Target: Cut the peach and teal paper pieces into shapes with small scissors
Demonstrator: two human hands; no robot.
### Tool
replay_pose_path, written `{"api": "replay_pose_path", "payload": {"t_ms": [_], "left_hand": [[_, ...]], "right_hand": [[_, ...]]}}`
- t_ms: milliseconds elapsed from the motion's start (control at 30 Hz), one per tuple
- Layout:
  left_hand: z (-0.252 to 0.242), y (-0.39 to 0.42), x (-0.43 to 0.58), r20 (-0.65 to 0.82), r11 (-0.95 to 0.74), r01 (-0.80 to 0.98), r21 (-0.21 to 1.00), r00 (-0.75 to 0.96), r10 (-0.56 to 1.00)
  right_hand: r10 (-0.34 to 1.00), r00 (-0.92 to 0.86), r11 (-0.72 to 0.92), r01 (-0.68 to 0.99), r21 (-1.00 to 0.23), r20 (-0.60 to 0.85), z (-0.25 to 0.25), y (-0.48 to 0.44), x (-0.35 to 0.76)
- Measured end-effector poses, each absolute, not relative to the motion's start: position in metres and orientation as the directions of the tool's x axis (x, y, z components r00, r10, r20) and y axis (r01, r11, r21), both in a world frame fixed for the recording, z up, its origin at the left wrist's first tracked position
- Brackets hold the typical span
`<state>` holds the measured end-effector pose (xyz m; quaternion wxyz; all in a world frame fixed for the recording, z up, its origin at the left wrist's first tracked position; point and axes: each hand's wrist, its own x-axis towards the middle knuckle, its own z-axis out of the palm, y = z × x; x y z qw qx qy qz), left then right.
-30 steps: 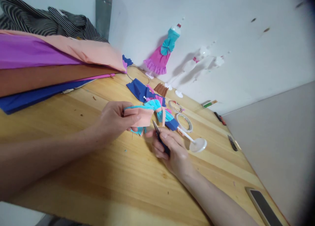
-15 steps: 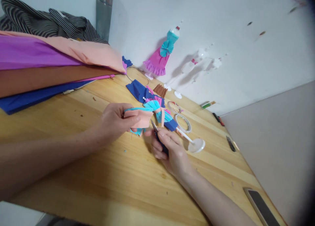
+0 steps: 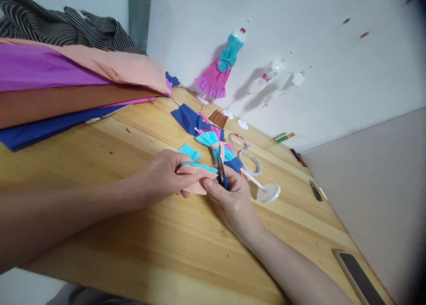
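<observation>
My left hand (image 3: 166,174) pinches a folded peach paper piece (image 3: 199,185) with a teal strip along its top edge, held low over the wooden table (image 3: 140,234). My right hand (image 3: 229,198) is closed round small blue-handled scissors (image 3: 221,174), whose blades point up at the right end of the paper. Just behind them lies a small doll form on a white stand (image 3: 268,192), dressed in teal, pink and blue crepe paper (image 3: 213,145). A loose teal scrap (image 3: 189,152) lies beside my left hand.
Large crepe sheets in peach, purple, brown and blue (image 3: 60,92) are stacked at the back left under a striped cloth (image 3: 66,25). A dressed doll form (image 3: 222,65) stands by the wall. Tape rolls (image 3: 250,162), pens (image 3: 282,138) and a phone (image 3: 357,276) lie to the right.
Both hands have lowered the peach piece toward the table. The scissors have swung from pointing up-left to upright at the paper's right end. A teal scrap now lies uncovered behind my left hand.
</observation>
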<state>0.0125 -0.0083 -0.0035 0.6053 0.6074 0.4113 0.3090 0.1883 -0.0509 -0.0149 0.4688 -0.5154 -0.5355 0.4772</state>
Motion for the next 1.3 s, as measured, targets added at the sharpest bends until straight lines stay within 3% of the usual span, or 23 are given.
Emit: {"api": "replay_pose_path", "payload": {"t_ms": [233, 667, 967, 1133, 1300], "left_hand": [[-0.007, -0.006, 0.012, -0.159, 0.05, 0.212, 0.976, 0.537, 0.828], [0.008, -0.008, 0.008, -0.198, 0.122, 0.164, 0.979, 0.611, 0.766], [0.003, -0.011, 0.015, -0.303, 0.251, 0.171, 0.953, 0.551, 0.777], [0.01, -0.006, 0.01, -0.321, 0.305, 0.115, 0.945, 0.488, 0.812], [0.012, -0.001, 0.003, -0.254, 0.311, -0.043, 0.95, 0.477, 0.841]], "right_hand": [[0.999, -0.031, 0.011, 0.129, -0.992, 0.007, -0.019, -0.049, 0.19], [1.0, 0.021, 0.015, 0.099, -0.995, 0.017, -0.015, -0.051, 0.188], [0.997, -0.077, -0.007, -0.007, -1.0, -0.007, -0.012, -0.052, 0.185], [0.993, -0.116, -0.052, -0.151, -0.987, -0.035, -0.008, -0.055, 0.184], [0.981, -0.177, -0.09, -0.033, -0.995, -0.083, -0.014, -0.056, 0.19]]}}
